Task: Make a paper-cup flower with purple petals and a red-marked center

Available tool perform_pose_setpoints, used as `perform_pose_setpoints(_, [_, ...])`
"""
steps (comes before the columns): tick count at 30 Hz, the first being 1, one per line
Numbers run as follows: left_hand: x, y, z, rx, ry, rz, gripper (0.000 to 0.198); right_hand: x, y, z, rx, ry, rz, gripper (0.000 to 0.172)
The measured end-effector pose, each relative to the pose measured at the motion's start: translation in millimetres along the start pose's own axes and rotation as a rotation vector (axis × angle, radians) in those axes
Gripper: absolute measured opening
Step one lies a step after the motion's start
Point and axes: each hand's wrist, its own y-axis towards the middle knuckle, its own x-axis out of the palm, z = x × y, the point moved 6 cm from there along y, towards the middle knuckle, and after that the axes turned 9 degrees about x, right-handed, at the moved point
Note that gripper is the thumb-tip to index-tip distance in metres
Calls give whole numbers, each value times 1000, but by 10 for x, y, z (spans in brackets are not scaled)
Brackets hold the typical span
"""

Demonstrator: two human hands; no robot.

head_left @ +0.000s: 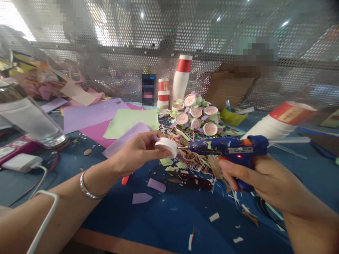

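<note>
My left hand (137,152) is closed on a small white paper-cup bottom disc (166,146), held up above the table with a purple paper bit behind it. My right hand (254,180) grips a blue hot glue gun (233,148) whose red light glows. Its nozzle points left and nearly touches the disc's edge. A silver bracelet (88,188) sits on my left wrist. Behind the gun lies a cluster of cut cup bottoms with green and purple paper leaves (197,118).
Paper scraps (190,162) litter the blue tabletop (172,215). Purple, pink and green sheets (111,120) lie at the back left beside a glass (29,120). Stacked paper cups (181,79) stand at the back, another stack (280,121) lies right. A white charger and cable (22,163) are left.
</note>
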Motion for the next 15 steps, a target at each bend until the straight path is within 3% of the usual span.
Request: perform_pose_setpoints(15, [-42,-10,-19,-29,28,52,18,25,-5,44,-8,26,-27,55])
